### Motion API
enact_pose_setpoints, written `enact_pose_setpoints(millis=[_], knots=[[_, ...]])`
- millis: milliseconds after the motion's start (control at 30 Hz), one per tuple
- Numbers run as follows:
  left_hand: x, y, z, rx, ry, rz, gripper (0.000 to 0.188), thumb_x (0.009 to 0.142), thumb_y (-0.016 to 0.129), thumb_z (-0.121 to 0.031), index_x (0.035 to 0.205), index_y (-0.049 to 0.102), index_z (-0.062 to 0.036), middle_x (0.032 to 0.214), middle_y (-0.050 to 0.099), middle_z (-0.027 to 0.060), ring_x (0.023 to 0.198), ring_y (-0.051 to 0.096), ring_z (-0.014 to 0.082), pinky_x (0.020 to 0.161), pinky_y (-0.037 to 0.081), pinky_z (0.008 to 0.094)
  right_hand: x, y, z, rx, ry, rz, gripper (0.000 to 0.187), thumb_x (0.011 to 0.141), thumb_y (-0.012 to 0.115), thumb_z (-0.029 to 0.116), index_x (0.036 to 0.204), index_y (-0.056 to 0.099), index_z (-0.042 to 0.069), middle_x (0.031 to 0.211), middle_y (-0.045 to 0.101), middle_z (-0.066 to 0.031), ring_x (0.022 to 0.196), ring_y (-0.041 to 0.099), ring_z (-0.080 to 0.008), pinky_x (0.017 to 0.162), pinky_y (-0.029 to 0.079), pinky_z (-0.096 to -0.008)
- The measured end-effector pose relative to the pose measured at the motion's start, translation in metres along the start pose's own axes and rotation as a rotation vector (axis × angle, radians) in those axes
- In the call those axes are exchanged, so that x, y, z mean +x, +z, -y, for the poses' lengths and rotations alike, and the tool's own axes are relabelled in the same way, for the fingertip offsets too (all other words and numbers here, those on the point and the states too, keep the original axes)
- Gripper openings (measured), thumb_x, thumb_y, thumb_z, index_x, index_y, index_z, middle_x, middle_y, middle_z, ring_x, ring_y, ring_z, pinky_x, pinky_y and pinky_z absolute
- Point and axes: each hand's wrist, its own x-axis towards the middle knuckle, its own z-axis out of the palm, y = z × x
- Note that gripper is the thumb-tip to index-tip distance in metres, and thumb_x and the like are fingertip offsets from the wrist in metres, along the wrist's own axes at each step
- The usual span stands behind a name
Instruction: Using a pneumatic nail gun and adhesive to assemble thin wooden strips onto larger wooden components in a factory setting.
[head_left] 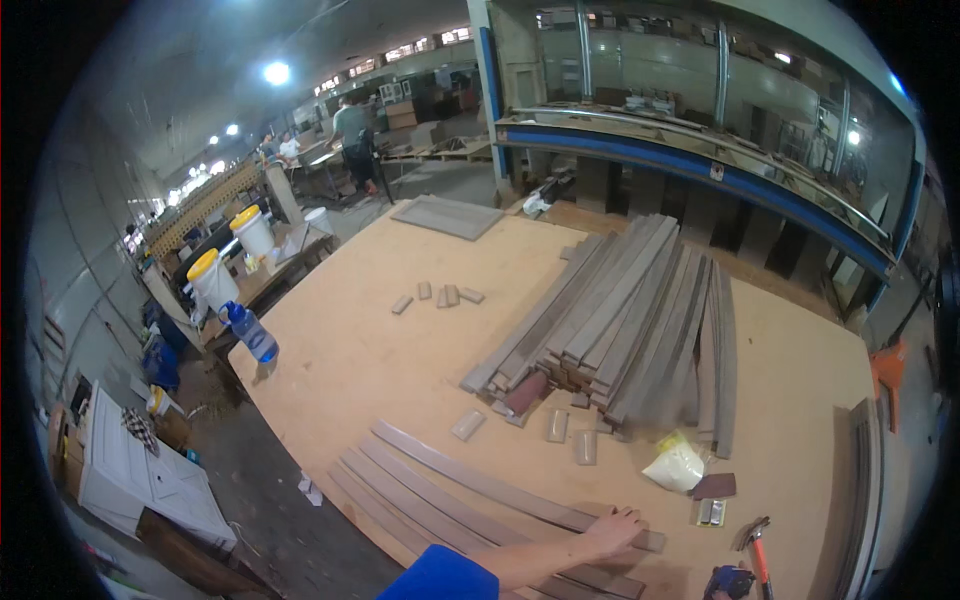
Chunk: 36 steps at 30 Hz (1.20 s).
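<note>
My left hand (613, 532) reaches in from the bottom, in a blue sleeve (445, 575). Its fingers curl over a long grey-brown wooden strip (480, 482) near that strip's right end. Several similar strips (420, 500) lie side by side on the near part of the table, partly under my forearm. My right hand does not show. At the bottom edge sits a dark blue and black object (730, 580), cut off by the frame. Beside it lies a hammer (760, 560) with an orange-red handle.
A large stack of wooden strips (620, 320) covers the middle of the table (340, 320). Short wood blocks (467, 425), a white and yellow bag (673, 465) and a brown sanding sheet (714, 486) lie nearby. A blue bottle (252, 335) stands at the left edge. People work far off.
</note>
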Motion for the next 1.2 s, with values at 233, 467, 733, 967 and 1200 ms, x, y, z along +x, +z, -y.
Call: enact_pose_setpoints(millis=[233,467,733,967,1200], knots=[[-0.001,0.008,-0.008,-0.005,0.015,0.006,0.052,0.083,0.079,-0.027,0.128,0.059,-0.01,0.127,0.059,0.012,0.127,0.055,0.0299,0.098,0.049,0.0503,-0.002,-0.006,0.04,0.215,0.174,0.212,0.08,0.087,0.075,0.006,0.158,0.039,0.015,0.122,0.065,-0.0192,0.099,0.069,-0.0296,0.078,0.056,-0.0377],[0.002,-0.002,0.003,-0.011,0.046,0.063,0.038,0.085,0.065,-0.014,0.123,0.063,-0.012,0.114,0.067,0.0122,0.114,0.064,0.031,0.092,0.056,0.0481,0.012,0.033,0.076,-0.024,0.29,0.279,0.059,0.093,0.076,0.013,0.148,0.053,0.013,0.098,0.071,-0.005,0.063,0.061,-0.0106,0.052,0.048,-0.0269],[0.004,-0.008,0.01,-0.032,0.011,-0.014,0.052,0.082,0.077,-0.027,0.128,0.061,-0.0114,0.122,0.063,0.0101,0.122,0.058,0.0314,0.105,0.046,0.05,0.025,0.059,0.109,-0.134,0.273,0.289,0.062,0.089,0.077,0.015,0.147,0.056,0.024,0.074,0.057,0.0025,0.057,0.051,-0.0073,0.053,0.045,-0.027],[0.002,0.006,0.009,-0.026,0.006,-0.047,0.052,0.075,0.084,-0.028,0.12,0.063,-0.0116,0.117,0.06,0.0092,0.118,0.058,0.0291,0.103,0.045,0.0483,0.034,0.078,0.116,-0.207,0.27,0.356,0.062,0.086,0.074,0.013,0.146,0.058,0.022,0.079,0.06,0.0012,0.06,0.052,-0.0084,0.058,0.048,-0.0279],[-0.002,0.002,0.008,-0.028,0.011,-0.094,0.047,0.074,0.084,-0.027,0.113,0.063,-0.0108,0.112,0.059,0.0083,0.115,0.058,0.0284,0.102,0.045,0.0477,0.048,0.099,0.115,-0.285,0.272,0.39,0.061,0.082,0.074,0.014,0.142,0.062,0.018,0.087,0.066,-0.0015,0.061,0.056,-0.01,0.06,0.05,-0.0294]])
